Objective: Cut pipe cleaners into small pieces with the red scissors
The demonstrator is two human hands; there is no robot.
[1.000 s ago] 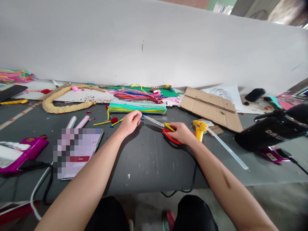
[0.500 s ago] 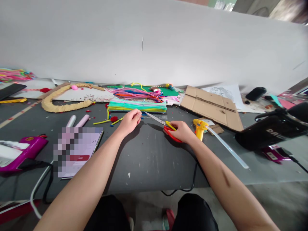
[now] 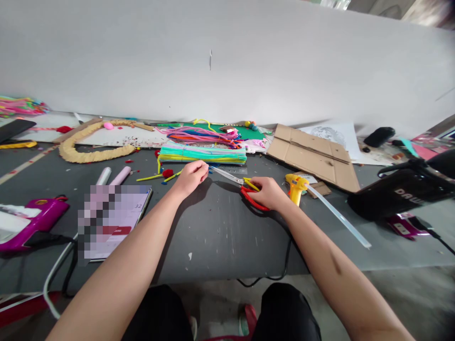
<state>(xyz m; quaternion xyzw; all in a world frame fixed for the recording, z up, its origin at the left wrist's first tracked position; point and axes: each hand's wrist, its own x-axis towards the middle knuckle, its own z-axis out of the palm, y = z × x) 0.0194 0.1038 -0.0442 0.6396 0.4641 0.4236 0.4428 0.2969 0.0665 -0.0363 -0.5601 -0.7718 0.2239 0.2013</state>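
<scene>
My right hand [image 3: 270,192] grips the red and yellow handles of a pair of scissors [image 3: 239,183] lying low over the grey table [image 3: 220,232]. Their blades point left toward my left hand [image 3: 191,176]. That hand is curled in a pinch at the blade tips; what it pinches is too small to make out. Just beyond both hands lies a flat bundle of teal and yellow pipe cleaners [image 3: 202,154], with a looser pink and blue heap [image 3: 202,135] behind it.
A yellow glue gun [image 3: 295,186] with a long glue stick lies right of my hand. Cardboard [image 3: 313,156] and a black case [image 3: 398,192] are at right. A phone [image 3: 117,215], a magenta glue gun [image 3: 31,226], two pink tubes and a tan fuzzy arc [image 3: 88,151] are at left.
Both hands stay nearly where they were; the scissors' blades shifted only slightly. The view has drifted a little downward.
</scene>
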